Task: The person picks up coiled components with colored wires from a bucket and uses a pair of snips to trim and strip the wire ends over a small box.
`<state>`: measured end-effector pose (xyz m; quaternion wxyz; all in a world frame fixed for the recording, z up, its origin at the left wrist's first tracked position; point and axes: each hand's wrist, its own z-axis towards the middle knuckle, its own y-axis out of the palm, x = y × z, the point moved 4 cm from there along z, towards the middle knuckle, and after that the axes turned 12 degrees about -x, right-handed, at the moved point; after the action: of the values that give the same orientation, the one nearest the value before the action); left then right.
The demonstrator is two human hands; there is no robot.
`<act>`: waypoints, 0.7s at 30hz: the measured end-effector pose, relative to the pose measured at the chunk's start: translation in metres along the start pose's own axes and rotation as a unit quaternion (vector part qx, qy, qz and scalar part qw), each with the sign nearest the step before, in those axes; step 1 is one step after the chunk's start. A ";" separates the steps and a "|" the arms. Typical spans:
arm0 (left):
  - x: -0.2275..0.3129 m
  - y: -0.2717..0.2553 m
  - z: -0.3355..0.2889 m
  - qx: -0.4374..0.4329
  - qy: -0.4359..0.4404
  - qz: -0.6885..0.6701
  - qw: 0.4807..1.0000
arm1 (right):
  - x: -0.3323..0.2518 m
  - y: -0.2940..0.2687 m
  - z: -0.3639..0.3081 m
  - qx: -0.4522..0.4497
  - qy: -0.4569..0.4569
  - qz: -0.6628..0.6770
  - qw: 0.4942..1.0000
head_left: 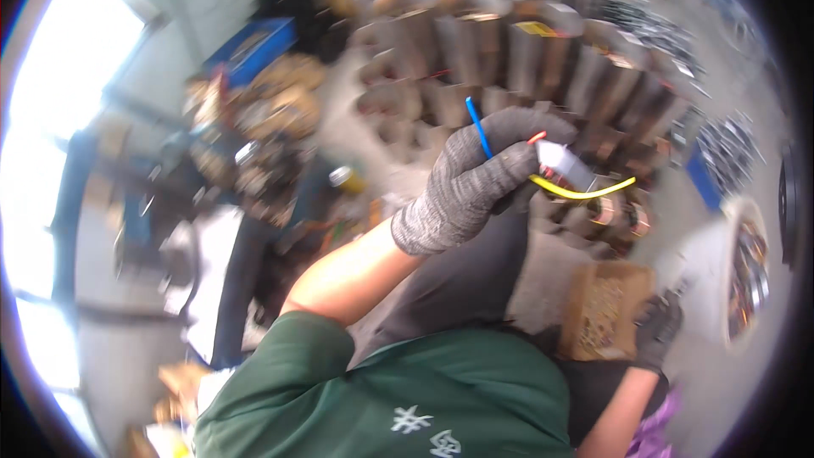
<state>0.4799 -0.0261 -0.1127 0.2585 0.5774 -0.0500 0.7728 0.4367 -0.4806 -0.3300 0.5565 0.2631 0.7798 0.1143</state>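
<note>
My left hand [483, 174], in a grey knit glove, is raised over the middle of the scene and closed on coloured wires. A blue wire [478, 125] sticks up from the fingers, and a yellow wire [585, 193] curves off to the right below them. A short red end [538, 136] shows at the fingertips beside a pale grey-white piece [566, 164] whose kind is unclear. Low at the right, my right hand [658, 331], also gloved, is beside a cardboard box [570, 314] of small loose parts. Its fingers are blurred, and a small grey thing shows near them.
Rows of metal cylinders [475, 30] stand beyond my left hand, some with copper-coloured parts inside. At the right is a white bucket [710, 276] holding metal pieces. Piles of small metal parts [727, 153] lie farther right. A blue bin [253, 51] and clutter fill the left.
</note>
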 end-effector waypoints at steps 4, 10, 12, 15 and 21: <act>0.033 -0.040 -0.084 0.089 0.010 0.053 0.995 | 0.003 -0.022 0.021 -0.105 -0.135 -0.020 0.985; -0.049 -0.130 -0.252 0.373 -0.185 0.115 0.902 | -0.009 0.002 0.046 -0.067 -0.337 -0.600 0.722; -0.095 -0.188 -0.348 0.504 -0.201 0.060 0.838 | -0.005 0.024 0.044 -0.112 -0.344 -0.516 0.777; -0.146 -0.233 -0.492 0.558 -0.318 0.126 0.756 | 0.001 -0.004 0.076 -0.095 -0.130 -0.140 0.977; -0.199 -0.229 -0.631 0.631 -0.490 0.099 0.594 | -0.001 -0.019 0.080 -0.089 -0.054 -0.076 0.992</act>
<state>0.0772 0.3405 -0.5530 -0.3115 0.8794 0.2742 0.2332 0.5061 -0.5061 -0.3669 0.6262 0.1577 0.7530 0.1263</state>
